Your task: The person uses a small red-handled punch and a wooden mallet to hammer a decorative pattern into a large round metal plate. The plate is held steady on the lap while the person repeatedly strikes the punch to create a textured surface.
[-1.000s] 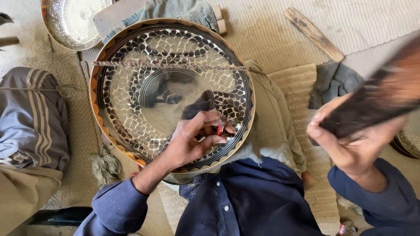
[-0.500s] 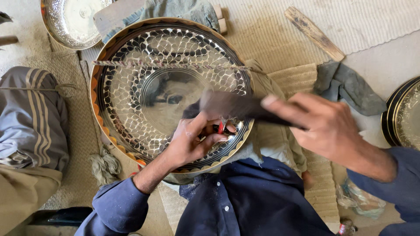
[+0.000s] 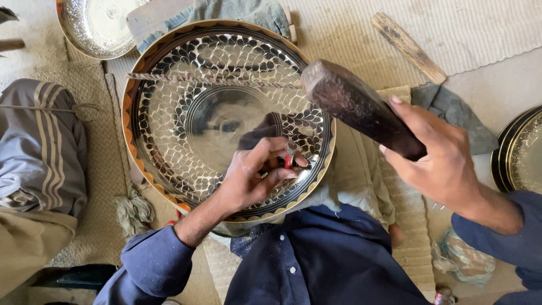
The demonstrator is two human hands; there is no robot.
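A large round metal tray (image 3: 186, 73) with a black scale pattern and a shiny centre lies in front of me, tilted on my lap. My left hand (image 3: 257, 175) pinches a small red-tipped chisel (image 3: 288, 160) upright against the tray's lower right rim area. My right hand (image 3: 437, 155) grips a dark wooden mallet (image 3: 355, 107), its head raised over the tray's right side, above the chisel. A twisted cord (image 3: 209, 80) stretches across the tray's upper part.
A silver engraved dish (image 3: 96, 25) sits at the top left. A wooden stick (image 3: 407, 46) lies at the top right beside a grey cloth (image 3: 457, 116). Another dark tray's rim (image 3: 516, 152) shows at the right edge. A person's grey trouser leg (image 3: 39, 147) is at left.
My right hand swung the mallet in from the far right; it is now raised over the tray's right side. My left hand kept the chisel in place.
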